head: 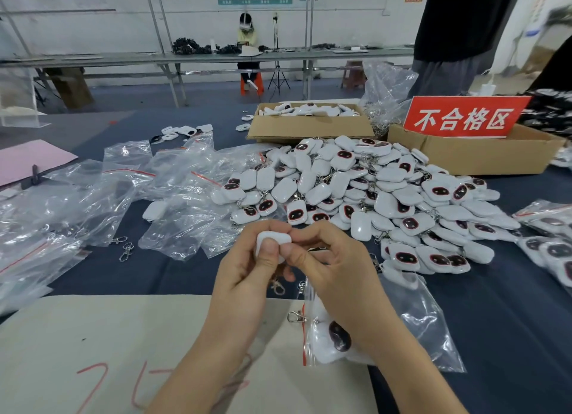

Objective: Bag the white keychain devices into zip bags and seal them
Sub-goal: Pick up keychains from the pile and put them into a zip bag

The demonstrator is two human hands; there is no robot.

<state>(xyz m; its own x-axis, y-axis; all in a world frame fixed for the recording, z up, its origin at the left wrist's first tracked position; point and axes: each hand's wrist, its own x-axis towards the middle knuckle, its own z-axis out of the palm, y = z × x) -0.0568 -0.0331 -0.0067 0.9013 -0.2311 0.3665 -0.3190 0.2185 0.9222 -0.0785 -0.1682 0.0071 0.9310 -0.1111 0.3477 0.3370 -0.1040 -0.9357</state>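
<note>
Both hands meet at the centre of the table over one white keychain device [274, 238]. My left hand [247, 274] grips it from below with the thumb on its face, and its metal clasp [277, 286] dangles under the fingers. My right hand [328, 265] pinches the device's right edge. Under my right wrist lies a clear zip bag [414, 320] with a red seal strip, holding a white device [332, 339] with a dark face. A large pile of white devices [371, 197] spreads behind the hands.
Empty zip bags [130, 190] are scattered at left, bagged devices [551, 243] at the right edge. Two cardboard boxes [309, 128] stand at the back, one with a red sign [464, 118]. A beige sheet [108, 351] covers the near table. A person in dark clothes [458, 26] stands at back right.
</note>
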